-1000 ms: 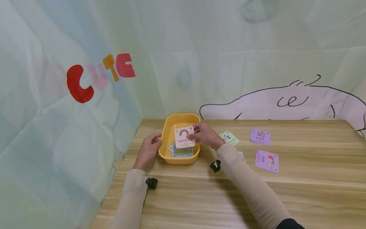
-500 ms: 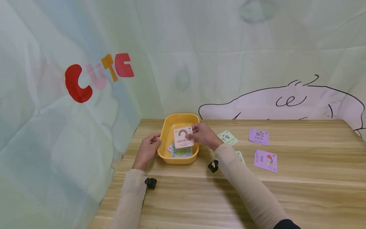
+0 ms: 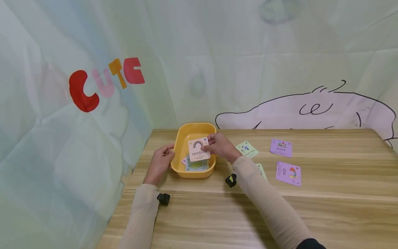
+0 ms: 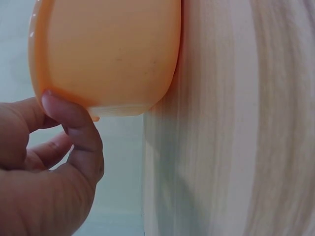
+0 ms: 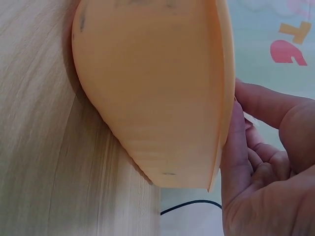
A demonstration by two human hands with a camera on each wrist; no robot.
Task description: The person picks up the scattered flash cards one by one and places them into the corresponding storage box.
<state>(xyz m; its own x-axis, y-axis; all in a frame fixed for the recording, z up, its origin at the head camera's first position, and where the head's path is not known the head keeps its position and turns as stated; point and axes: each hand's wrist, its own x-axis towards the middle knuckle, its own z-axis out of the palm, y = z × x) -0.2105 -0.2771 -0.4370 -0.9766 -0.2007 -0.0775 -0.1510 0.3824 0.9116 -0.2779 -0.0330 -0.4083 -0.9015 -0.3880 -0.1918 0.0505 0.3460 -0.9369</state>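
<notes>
A yellow bin [image 3: 194, 174] stands on the wooden table near its back left corner. My left hand [image 3: 159, 163] pinches the bin's left rim; in the left wrist view the thumb of this hand [image 4: 54, 152] lies against the outer wall [image 4: 113, 54]. Over the bin, my right hand [image 3: 222, 147] pinches the right edge of a white "rainbow" card [image 3: 198, 155]. Below that card, a greenish card [image 3: 197, 166] and part of a pink-edged one [image 3: 184, 161] lie inside. The right wrist view shows the right hand [image 5: 270, 162] beside the bin's rim [image 5: 226, 73], its card mostly hidden.
Right of the bin lie a green card [image 3: 247, 149] and another [image 3: 262, 171] partly covered by the right sleeve. Farther right are a purple "park" card [image 3: 281, 148] and a purple "zoo" card [image 3: 288, 173]. A printed curtain [image 3: 186, 69] rises behind the table [image 3: 199, 214].
Everything in the head view has shifted slightly left in the picture, hands and table alike. Both hands keep their holds on the bin rim and the rainbow card.
</notes>
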